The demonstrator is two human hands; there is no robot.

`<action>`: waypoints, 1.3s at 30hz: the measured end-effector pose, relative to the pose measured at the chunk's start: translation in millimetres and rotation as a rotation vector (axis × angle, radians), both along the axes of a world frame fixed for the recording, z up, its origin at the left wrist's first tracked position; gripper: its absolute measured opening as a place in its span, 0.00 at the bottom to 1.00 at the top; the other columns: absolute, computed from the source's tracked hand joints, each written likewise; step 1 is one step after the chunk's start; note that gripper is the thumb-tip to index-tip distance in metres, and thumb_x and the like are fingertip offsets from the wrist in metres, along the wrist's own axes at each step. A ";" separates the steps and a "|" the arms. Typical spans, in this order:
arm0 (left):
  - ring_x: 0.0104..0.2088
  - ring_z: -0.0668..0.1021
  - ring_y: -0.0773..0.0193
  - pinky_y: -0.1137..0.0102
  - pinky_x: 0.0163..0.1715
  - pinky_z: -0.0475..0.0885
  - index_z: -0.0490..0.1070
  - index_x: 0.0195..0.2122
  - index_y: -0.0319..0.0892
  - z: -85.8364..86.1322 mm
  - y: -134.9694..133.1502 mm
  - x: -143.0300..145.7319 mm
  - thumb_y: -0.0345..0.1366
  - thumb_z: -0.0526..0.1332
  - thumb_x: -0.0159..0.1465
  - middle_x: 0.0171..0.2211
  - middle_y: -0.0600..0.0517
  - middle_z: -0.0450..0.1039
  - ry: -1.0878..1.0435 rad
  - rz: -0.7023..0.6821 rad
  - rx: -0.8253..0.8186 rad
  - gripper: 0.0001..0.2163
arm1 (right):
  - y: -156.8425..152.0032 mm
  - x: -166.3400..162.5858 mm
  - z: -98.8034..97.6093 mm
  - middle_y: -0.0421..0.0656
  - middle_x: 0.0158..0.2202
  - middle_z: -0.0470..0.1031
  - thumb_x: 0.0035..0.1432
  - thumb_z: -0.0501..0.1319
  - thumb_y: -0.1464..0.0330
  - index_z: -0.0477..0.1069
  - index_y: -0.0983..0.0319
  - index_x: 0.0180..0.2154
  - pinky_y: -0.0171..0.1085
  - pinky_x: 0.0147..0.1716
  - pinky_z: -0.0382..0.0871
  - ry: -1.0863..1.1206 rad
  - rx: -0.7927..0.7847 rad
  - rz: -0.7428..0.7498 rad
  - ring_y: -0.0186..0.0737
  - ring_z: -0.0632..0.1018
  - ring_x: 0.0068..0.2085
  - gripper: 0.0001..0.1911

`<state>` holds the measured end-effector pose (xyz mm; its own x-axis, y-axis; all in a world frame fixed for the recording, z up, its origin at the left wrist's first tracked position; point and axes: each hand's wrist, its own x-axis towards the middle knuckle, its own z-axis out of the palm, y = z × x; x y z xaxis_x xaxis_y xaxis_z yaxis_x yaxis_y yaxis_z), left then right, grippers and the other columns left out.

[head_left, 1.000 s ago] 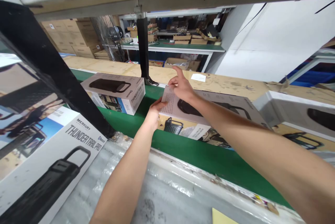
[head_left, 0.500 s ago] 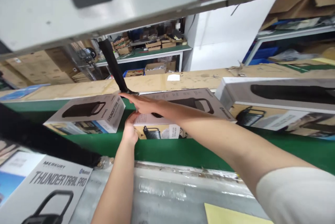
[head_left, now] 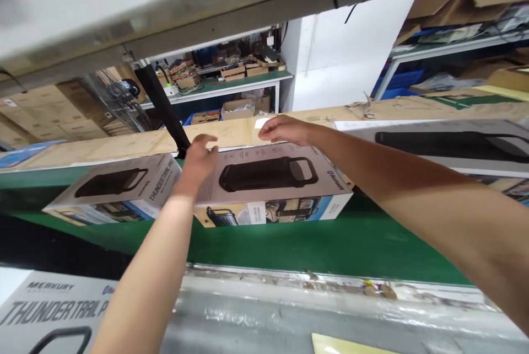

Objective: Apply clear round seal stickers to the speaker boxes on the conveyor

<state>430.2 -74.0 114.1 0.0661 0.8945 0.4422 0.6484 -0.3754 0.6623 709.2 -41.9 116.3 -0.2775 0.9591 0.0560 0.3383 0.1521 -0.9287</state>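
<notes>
A printed speaker box (head_left: 268, 180) lies on the green conveyor belt (head_left: 289, 249), its dark speaker picture facing up. My left hand (head_left: 200, 158) is over the left end of this box, fingers apart and nothing in them; whether it touches the cardboard I cannot tell. My right hand (head_left: 285, 129) hovers above the box's far edge, fingers loosely curled and no object visible in them. Left of the middle box is another box (head_left: 115, 186) marked Thunder Trail Pro. A third box (head_left: 446, 144) sits to the right, partly behind my right forearm.
A shelf edge (head_left: 206, 28) crosses overhead, with a dark post (head_left: 163, 108) below it. Cardboard (head_left: 223, 133) lines the belt's far side. At the lower left is a large Merkury box (head_left: 53, 304); a yellow sheet (head_left: 343, 344) lies at the near edge. Workbenches stand behind.
Both hands have come off the middle box's left end. My right hand has moved right and up to its far edge, my left hand upward. The view has shifted slightly.
</notes>
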 end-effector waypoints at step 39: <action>0.51 0.78 0.40 0.50 0.61 0.64 0.73 0.45 0.47 -49.5 48.9 45.4 0.27 0.62 0.60 0.37 0.43 0.80 0.031 -0.060 -0.259 0.13 | 24.3 -56.0 -45.5 0.51 0.49 0.77 0.58 0.59 0.78 0.67 0.60 0.53 0.47 0.50 0.73 -0.523 0.330 -0.187 0.51 0.78 0.50 0.22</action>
